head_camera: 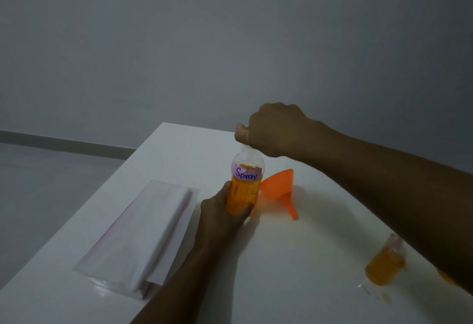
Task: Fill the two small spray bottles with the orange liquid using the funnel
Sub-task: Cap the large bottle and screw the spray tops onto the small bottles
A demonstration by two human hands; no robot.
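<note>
A clear bottle (245, 182) of orange liquid, with a purple label reading "Spray", stands upright on the white table (294, 259). My left hand (225, 211) grips its lower body. My right hand (273, 131) is curled over the bottle's top, hiding the cap. The orange funnel (280, 190) lies on its side just right of the bottle, spout toward me. One small spray bottle (384, 264) holding orange liquid stands at the right, partly behind my right forearm. A second orange shape (446, 277) peeks out under that forearm.
A clear plastic bag with folded white paper (143, 234) lies on the left part of the table. The table's left edge runs diagonally beside it, with grey floor beyond. A few small drops (378, 295) lie in front of the small bottle.
</note>
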